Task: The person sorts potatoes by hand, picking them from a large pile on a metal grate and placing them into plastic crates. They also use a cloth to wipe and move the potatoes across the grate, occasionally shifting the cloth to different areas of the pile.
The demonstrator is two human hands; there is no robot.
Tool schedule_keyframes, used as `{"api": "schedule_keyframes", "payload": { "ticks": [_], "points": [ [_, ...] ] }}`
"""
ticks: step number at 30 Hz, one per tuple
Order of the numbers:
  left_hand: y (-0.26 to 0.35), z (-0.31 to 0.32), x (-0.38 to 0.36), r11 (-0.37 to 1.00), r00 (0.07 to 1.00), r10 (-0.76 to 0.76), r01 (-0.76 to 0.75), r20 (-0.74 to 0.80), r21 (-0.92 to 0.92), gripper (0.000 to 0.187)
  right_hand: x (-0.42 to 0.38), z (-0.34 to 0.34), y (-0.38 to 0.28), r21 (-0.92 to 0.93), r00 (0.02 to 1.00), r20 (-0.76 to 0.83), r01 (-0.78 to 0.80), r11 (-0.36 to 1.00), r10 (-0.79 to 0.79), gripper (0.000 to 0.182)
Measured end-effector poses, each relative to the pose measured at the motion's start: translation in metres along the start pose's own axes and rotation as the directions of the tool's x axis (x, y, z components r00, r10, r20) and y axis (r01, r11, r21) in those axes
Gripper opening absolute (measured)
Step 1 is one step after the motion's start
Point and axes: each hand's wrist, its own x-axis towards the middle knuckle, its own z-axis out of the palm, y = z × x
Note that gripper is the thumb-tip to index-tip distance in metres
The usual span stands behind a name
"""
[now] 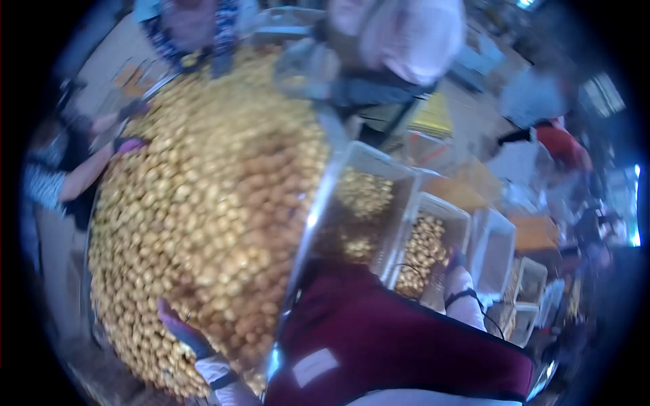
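Observation:
A large heap of round, tan, nut-like pieces [183, 196] covers a metal-rimmed table. My left hand [184, 331] is over its near edge, the fingers stretched out and apart, with nothing seen in them. On the right, my right hand [455, 267] is at the near side of a clear plastic bin [464, 220] partly filled with similar tan pieces [421, 250]. Blur smears the fingers of that hand, and I cannot tell whether they hold anything. Dark bands circle both wrists.
Another clear bin [382, 159] with tan pieces stands against the table's metal rim [313, 220]. Farther right are a pale bin [494, 243] and smaller containers [531, 281]. A person's arm [88, 176] reaches onto the heap from the left; other people stand at the far side.

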Motion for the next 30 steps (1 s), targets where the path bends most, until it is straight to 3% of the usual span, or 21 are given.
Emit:
{"api": "schedule_keyframes", "payload": {
  "ticks": [1, 2, 3, 4, 5, 7, 8, 9, 10, 11, 13, 14, 16, 18, 21, 22, 23, 25, 26, 28, 30],
  "points": [
    [-0.007, -0.009, 0.005, 0.996, 0.999, -0.025, 0.028, -0.037, 0.084, 0.061, 0.019, 0.011, 0.021, -0.240, 0.975, -0.112, 0.159, 0.958, -0.190, 0.061],
    [-0.003, -0.010, 0.001, 0.984, 0.999, 0.018, -0.013, -0.026, 0.175, 0.059, 0.030, 0.040, 0.043, -0.413, 0.929, -0.104, 0.283, 0.865, -0.354, 0.062],
    [0.005, 0.000, -0.014, 0.955, 0.994, 0.102, -0.105, 0.028, 0.279, 0.056, -0.047, 0.116, 0.013, -0.722, 0.874, 0.207, 0.439, 0.534, -0.440, 0.063],
    [0.014, 0.011, -0.029, 0.897, 0.971, 0.213, -0.240, 0.112, 0.371, 0.054, -0.065, 0.163, 0.032, -0.781, 0.650, 0.441, 0.617, 0.091, -0.619, 0.062],
    [0.020, 0.023, -0.045, 0.807, 0.921, 0.322, -0.389, 0.220, 0.445, 0.051, -0.087, 0.204, 0.042, -0.581, 0.479, 0.647, 0.814, 0.024, -0.593, 0.061],
    [0.030, 0.048, -0.071, 0.597, 0.810, 0.432, -0.587, 0.397, 0.548, 0.046, -0.183, 0.302, 0.036, -0.109, 0.019, 0.886, 0.980, -0.168, -0.463, 0.057],
    [0.033, 0.059, -0.080, 0.478, 0.822, 0.369, -0.568, 0.434, 0.669, 0.045, -0.206, 0.334, 0.053, 0.096, -0.146, 0.928, 0.983, -0.159, -0.342, 0.056],
    [0.034, 0.064, -0.083, 0.353, 0.836, 0.294, -0.545, 0.463, 0.760, 0.043, -0.239, 0.359, 0.059, 0.237, -0.241, 0.941, 0.970, -0.046, -0.236, 0.060],
    [0.042, 0.062, -0.080, 0.403, 0.863, 0.222, -0.505, 0.454, 0.763, 0.043, -0.272, 0.385, 0.065, 0.344, -0.331, 0.935, 0.934, 0.096, -0.124, 0.063],
    [0.054, 0.058, -0.077, 0.456, 0.880, 0.147, -0.465, 0.451, 0.759, 0.042, -0.302, 0.406, 0.073, 0.449, -0.449, 0.893, 0.881, 0.148, -0.036, 0.063],
    [0.039, 0.048, -0.070, 0.570, 0.894, -0.018, -0.359, 0.448, 0.739, 0.043, -0.314, 0.440, 0.111, 0.528, -0.527, 0.842, 0.849, 0.024, 0.115, 0.061],
    [0.004, 0.038, -0.062, 0.628, 0.886, -0.101, -0.297, 0.453, 0.719, 0.044, -0.320, 0.461, 0.114, 0.520, -0.513, 0.848, 0.854, -0.027, 0.135, 0.060],
    [0.000, 0.031, -0.055, 0.719, 0.938, -0.067, -0.192, 0.341, 0.668, 0.046, -0.329, 0.509, 0.118, 0.494, -0.470, 0.865, 0.859, -0.133, 0.174, 0.057],
    [0.050, 0.032, -0.042, 0.791, 0.988, 0.145, -0.147, 0.051, 0.593, 0.049, -0.317, 0.561, 0.147, 0.493, -0.509, 0.860, 0.809, -0.320, 0.037, 0.054],
    [0.029, 0.035, -0.011, 0.763, 0.975, 0.199, -0.215, 0.095, 0.609, 0.054, -0.325, 0.610, 0.155, 0.499, -0.528, 0.844, 0.837, -0.227, -0.091, 0.051],
    [0.022, 0.042, -0.007, 0.831, 0.984, 0.156, -0.180, 0.091, 0.526, 0.059, -0.332, 0.613, 0.154, 0.463, -0.499, 0.854, 0.858, -0.223, -0.148, 0.049],
    [0.017, 0.045, -0.001, 0.744, 0.973, 0.169, -0.230, 0.157, 0.627, 0.059, -0.348, 0.616, 0.153, 0.427, -0.469, 0.859, 0.878, -0.218, -0.206, 0.048],
    [0.012, 0.050, 0.009, 0.626, 0.959, 0.174, -0.284, 0.225, 0.726, 0.061, -0.383, 0.614, 0.153, 0.468, -0.456, 0.851, 0.883, -0.018, -0.261, 0.046],
    [0.011, 0.053, 0.013, 0.612, 0.958, 0.176, -0.286, 0.226, 0.738, 0.062, -0.401, 0.605, 0.155, 0.524, -0.476, 0.842, 0.833, 0.175, -0.255, 0.045],
    [0.015, 0.059, 0.010, 0.764, 0.982, 0.167, -0.188, 0.092, 0.617, 0.063, -0.430, 0.580, 0.162, 0.563, -0.650, 0.759, 0.680, 0.470, 0.033, 0.042],
    [0.018, 0.061, 0.008, 0.799, 0.998, 0.057, -0.048, 0.005, 0.599, 0.062, -0.432, 0.549, 0.196, 0.614, -0.661, 0.649, 0.748, 0.253, 0.377, 0.042]
  ]
}}
